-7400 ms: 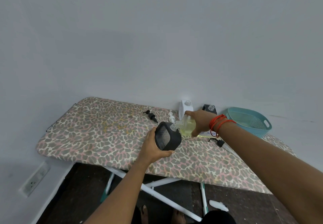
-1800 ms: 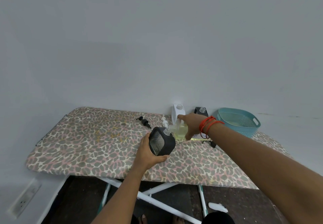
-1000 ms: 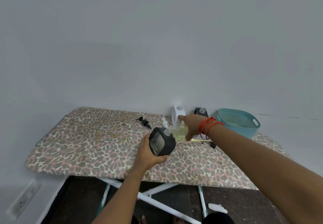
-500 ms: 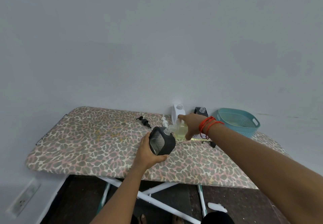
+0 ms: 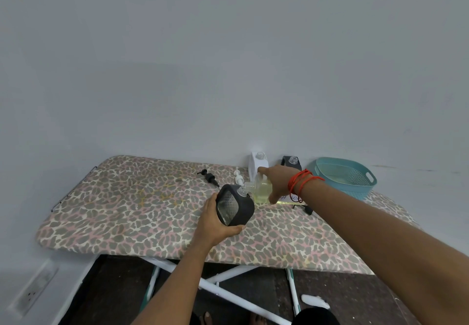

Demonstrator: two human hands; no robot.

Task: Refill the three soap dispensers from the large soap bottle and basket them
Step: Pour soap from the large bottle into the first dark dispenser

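Observation:
My left hand (image 5: pixel 215 225) grips a black soap dispenser (image 5: pixel 234 208) with a clear patterned window, held tilted above the board. My right hand (image 5: pixel 276 181) holds the large clear soap bottle (image 5: pixel 260 189) of yellowish liquid tipped on its side, its neck meeting the dispenser's open mouth. A white dispenser (image 5: pixel 257 163) and a second black dispenser (image 5: pixel 291 162), both uncapped, stand against the wall behind my right hand. A teal basket (image 5: pixel 342 176) sits at the far right.
A leopard-print ironing board (image 5: pixel 139 205) carries everything. A black pump head (image 5: pixel 209 178) and a white pump head (image 5: pixel 238 178) lie loose left of the bottle; another black pump (image 5: pixel 308 209) lies under my right wrist. A wall socket (image 5: pixel 33 290) is low left.
Over the last second both hands have kept their pose, the bottle still tipped into the dispenser. Since seven seconds ago the view has shifted slightly; the hold is the same.

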